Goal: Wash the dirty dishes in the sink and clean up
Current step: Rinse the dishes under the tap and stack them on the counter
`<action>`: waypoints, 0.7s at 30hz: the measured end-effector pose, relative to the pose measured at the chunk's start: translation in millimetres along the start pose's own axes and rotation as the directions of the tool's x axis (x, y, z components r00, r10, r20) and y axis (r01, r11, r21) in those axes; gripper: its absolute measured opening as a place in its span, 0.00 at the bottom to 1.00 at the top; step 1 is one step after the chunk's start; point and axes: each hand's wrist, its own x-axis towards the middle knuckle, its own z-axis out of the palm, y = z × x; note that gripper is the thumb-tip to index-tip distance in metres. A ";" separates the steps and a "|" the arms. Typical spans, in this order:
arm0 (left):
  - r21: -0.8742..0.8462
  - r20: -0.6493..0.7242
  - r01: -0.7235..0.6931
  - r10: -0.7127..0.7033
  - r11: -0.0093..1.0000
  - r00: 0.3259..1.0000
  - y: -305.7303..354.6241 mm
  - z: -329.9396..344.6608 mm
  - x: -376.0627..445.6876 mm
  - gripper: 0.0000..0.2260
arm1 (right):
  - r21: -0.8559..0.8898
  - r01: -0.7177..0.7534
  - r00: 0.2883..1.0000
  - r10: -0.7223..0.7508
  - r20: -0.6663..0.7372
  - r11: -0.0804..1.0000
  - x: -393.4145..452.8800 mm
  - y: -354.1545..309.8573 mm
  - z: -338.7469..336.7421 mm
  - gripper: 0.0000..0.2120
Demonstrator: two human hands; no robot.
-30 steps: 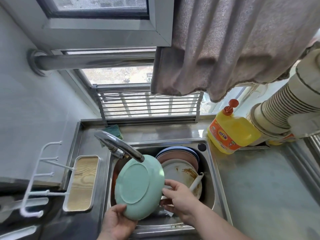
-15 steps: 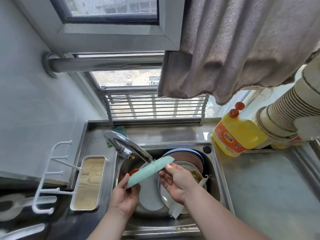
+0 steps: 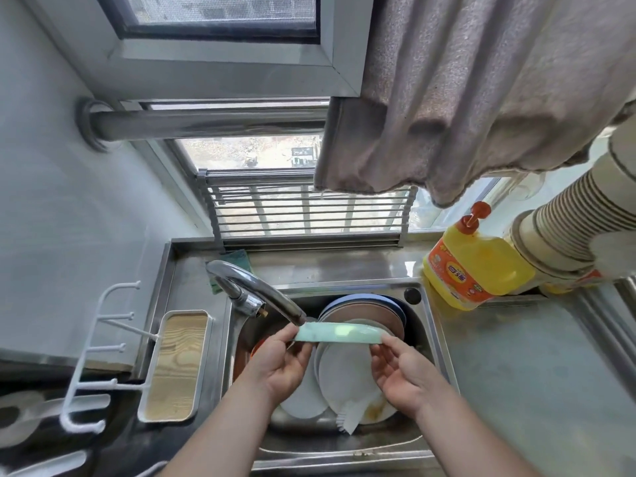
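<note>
Both hands are holding the green plate [image 3: 339,332] edge-on over the sink [image 3: 434,333]: the left fingers [image 3: 287,333] are pinching its rim at the 9 o'clock end, the right fingers [image 3: 387,342] are curling round the rim at the 3 o'clock end, so neither set is free. The left hand [image 3: 278,364] is lying palm up beneath its end, the right hand [image 3: 406,373] is turning its palm inward, and both bare forearms are rising from 6 o'clock toward the basin. The plate is lying nearly level, its left end just under the spout of the tap [image 3: 256,294]; whether water is running cannot be told. This looks like the rinsing step for one dish, with most of the load not yet done: below the plate white plates [image 3: 344,376] are lying stacked, a brush [image 3: 349,420] is resting on a stained one toward 5 o'clock, and a brown dish [image 3: 364,313] on a blue one is leaning at the back of the sink. The next move probably calls for turning the plate under the spout, or setting it down somewhere clean, with a firm hold since a wet rim may slip. At 2 o'clock on the worktop [image 3: 537,373] a yellow soap bottle [image 3: 476,270] is standing; at 9 o'clock a tray [image 3: 175,366] is lying beside the sink.
</note>
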 end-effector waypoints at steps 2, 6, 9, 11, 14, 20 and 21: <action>0.048 -0.009 0.007 -0.006 0.999 1.000 -6.8 7.5 -1.5 0.07 | 0.017 0.024 1.000 -0.024 -0.015 1.000 -5.7 -4.6 -14.4 0.05; 0.116 -0.022 0.067 -0.065 0.991 0.998 -15.5 14.3 -2.2 0.12 | 0.042 0.059 0.998 -0.058 -0.026 0.997 -13.5 -8.1 -42.5 0.05; 0.160 -0.041 0.102 -0.097 0.982 0.994 -21.0 16.4 -2.7 0.14 | 0.056 0.045 0.999 -0.044 -0.017 0.997 -17.6 -8.0 -59.6 0.06; 0.186 -0.054 0.109 -0.100 0.977 0.993 -23.9 19.0 -3.6 0.15 | 0.044 0.030 1.000 -0.030 -0.006 0.999 -18.9 -7.5 -69.0 0.06; 0.265 -0.092 0.122 -0.101 0.957 0.991 -26.7 21.8 -4.6 0.15 | -0.029 0.023 1.000 -0.023 -0.010 0.999 -17.8 -6.6 -83.6 0.06; 0.492 -0.130 0.136 -0.082 0.860 0.988 -27.6 19.5 -11.5 0.15 | -0.145 -0.009 1.000 0.012 0.020 0.989 -16.1 -7.2 -102.7 0.14; 0.528 -0.134 0.131 -0.070 0.839 0.989 -27.4 18.0 -11.5 0.15 | -0.151 -0.011 0.999 0.017 0.034 0.989 -16.0 -7.6 -102.7 0.14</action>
